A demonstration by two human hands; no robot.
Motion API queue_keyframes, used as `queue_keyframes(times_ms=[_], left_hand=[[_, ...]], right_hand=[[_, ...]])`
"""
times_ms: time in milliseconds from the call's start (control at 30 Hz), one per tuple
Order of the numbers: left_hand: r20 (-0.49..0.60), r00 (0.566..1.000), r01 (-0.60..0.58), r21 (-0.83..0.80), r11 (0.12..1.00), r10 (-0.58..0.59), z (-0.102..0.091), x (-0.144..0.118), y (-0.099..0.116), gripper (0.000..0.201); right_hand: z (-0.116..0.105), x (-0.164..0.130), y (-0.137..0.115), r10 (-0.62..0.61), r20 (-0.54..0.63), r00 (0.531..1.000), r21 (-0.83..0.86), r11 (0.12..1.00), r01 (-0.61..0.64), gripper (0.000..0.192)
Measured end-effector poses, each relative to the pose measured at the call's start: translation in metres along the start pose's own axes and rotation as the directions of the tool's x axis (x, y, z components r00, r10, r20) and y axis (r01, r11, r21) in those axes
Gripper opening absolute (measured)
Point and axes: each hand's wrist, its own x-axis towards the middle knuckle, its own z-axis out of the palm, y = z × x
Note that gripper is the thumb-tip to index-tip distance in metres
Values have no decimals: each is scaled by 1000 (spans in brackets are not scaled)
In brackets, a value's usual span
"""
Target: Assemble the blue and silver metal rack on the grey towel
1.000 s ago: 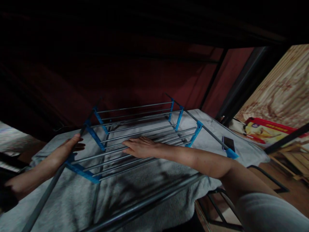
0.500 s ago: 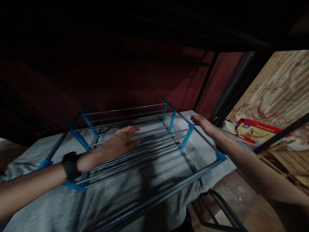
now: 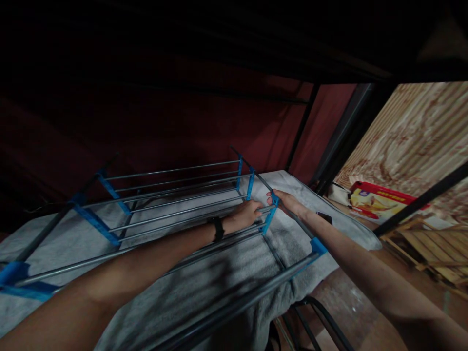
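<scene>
A rack of grey metal tubes with blue plastic connectors lies on a grey towel-like cloth. My left hand, a black band on its wrist, reaches across the rack with its fingers wrapped round the right end of a metal tube. That tube end meets a blue connector on the right side of the rack. On the outer side of the same connector, my right hand has its fingers closed round its top, where the dark side tube passes through.
The cloth covers the bed-like surface under a dark metal frame. A dark phone-like object lies right of my right forearm. Farther right are a red and yellow box and a wooden slatted piece. Black curved tubing stands in front.
My left hand has moved right along the rack and taken hold of the tube's end. My right hand has come down onto the blue connector. The view has shifted slightly.
</scene>
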Motion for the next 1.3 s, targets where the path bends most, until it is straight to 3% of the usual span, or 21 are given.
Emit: queue_keyframes(times_ms=[367,567,700,800,900,1000,1067,1167,1300], left_hand=[[45,993,104,155,983,-112,-2,-1,6,36],[86,992,81,166,983,-96,-2,0,4,37],[69,994,68,151,986,-79,-1,1,0,36],[11,1000,-14,225,974,12,-2,-6,3,41],[-50,975,-178,403,898,215,4,-25,6,44],[22,946,-284,534,796,323,25,-47,2,44],[38,968,-227,554,801,247,43,-56,-4,50],[-41,997,-39,494,868,69,62,-52,-10,52],[-58,997,68,334,940,-51,63,-21,-6,43]], right_hand=[[0,6,10,-112,71,991,-196,973,124,46],[0,9,12,-150,70,986,-294,942,164,41],[0,9,13,-137,69,988,-274,950,151,41],[2,8,12,-117,80,990,-229,964,133,41],[4,6,11,-123,79,989,-202,970,136,40],[5,6,11,-119,68,991,-216,968,131,42],[6,7,12,-126,72,989,-239,961,140,45],[6,8,14,-140,73,987,-263,952,155,48],[6,10,15,-138,72,988,-245,958,151,44]])
